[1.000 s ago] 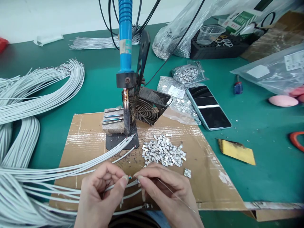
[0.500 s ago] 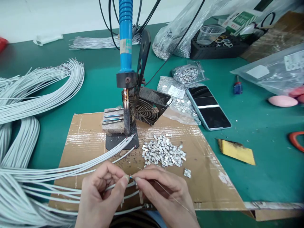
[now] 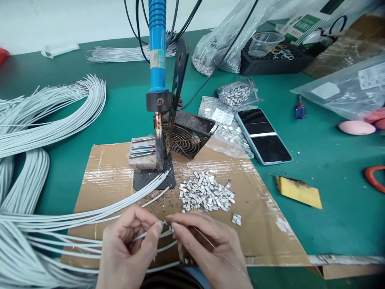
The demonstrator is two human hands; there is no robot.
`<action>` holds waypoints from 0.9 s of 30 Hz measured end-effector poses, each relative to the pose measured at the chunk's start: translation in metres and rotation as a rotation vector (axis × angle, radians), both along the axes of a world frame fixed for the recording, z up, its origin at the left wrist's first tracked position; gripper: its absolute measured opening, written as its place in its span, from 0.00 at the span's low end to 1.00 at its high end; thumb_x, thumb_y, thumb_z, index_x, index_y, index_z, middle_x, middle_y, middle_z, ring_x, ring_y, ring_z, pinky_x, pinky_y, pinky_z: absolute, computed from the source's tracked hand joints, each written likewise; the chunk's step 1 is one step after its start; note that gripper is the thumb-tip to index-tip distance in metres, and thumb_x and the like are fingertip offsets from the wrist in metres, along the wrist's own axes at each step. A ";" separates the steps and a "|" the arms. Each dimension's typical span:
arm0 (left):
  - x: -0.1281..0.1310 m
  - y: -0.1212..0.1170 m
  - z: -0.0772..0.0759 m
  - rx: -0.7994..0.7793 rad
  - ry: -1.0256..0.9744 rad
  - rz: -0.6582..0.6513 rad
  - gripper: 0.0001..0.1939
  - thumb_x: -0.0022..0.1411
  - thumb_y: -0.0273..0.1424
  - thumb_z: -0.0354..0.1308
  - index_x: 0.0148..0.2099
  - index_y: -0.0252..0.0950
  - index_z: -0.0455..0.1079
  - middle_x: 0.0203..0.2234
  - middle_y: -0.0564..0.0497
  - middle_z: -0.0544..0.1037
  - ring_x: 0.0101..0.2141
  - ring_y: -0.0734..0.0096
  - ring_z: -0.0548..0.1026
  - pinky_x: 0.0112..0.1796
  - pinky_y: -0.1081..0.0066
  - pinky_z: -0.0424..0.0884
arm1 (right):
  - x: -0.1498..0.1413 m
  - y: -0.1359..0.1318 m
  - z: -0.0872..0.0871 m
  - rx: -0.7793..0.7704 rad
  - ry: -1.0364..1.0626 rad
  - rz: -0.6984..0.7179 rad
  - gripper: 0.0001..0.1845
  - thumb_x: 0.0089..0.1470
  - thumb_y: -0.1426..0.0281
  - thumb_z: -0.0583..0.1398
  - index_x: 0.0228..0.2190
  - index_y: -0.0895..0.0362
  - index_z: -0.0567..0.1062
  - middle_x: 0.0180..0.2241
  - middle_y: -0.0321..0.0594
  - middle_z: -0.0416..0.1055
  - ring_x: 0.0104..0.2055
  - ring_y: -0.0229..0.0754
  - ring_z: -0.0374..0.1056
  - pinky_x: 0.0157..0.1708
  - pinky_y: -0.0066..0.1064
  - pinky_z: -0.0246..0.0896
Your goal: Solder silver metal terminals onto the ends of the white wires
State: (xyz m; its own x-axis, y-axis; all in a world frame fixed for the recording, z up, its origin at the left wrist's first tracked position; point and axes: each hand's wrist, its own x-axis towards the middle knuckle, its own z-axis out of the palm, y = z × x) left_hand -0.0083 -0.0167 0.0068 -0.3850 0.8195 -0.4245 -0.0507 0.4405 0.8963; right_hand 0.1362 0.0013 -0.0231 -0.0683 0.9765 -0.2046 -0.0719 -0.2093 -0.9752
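Observation:
My left hand pinches a white cable close to its end, where short coloured wires stick out past the thumb and index finger. Just to the right is my right hand, its thumb and index fingertips slightly apart beside those wires. A thin solder wire passes through the right hand and trails down over its back; the fingers cover part of it. Beyond the hands, a blue-handled soldering iron is clamped upright with its tip pointing down. A pile of small metal-and-white connectors lies behind my right hand.
Bundles of white cables cover the left side. A cardboard sheet lies under the work. Behind it stand a small fan and bags of parts. To the right are a phone, a yellow sponge and a screwdriver.
My right thumb and index fingertips have parted slightly from the coloured wire ends. My left hand keeps its pinch on the cable. The view has shifted very slightly.

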 end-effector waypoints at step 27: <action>0.003 -0.002 -0.001 -0.037 -0.071 0.007 0.14 0.45 0.35 0.76 0.24 0.33 0.75 0.15 0.57 0.69 0.19 0.83 0.61 0.22 0.82 0.54 | 0.006 -0.009 -0.011 0.707 -0.314 0.024 0.23 0.56 0.87 0.65 0.46 0.52 0.81 0.33 0.37 0.82 0.32 0.39 0.76 0.36 0.27 0.76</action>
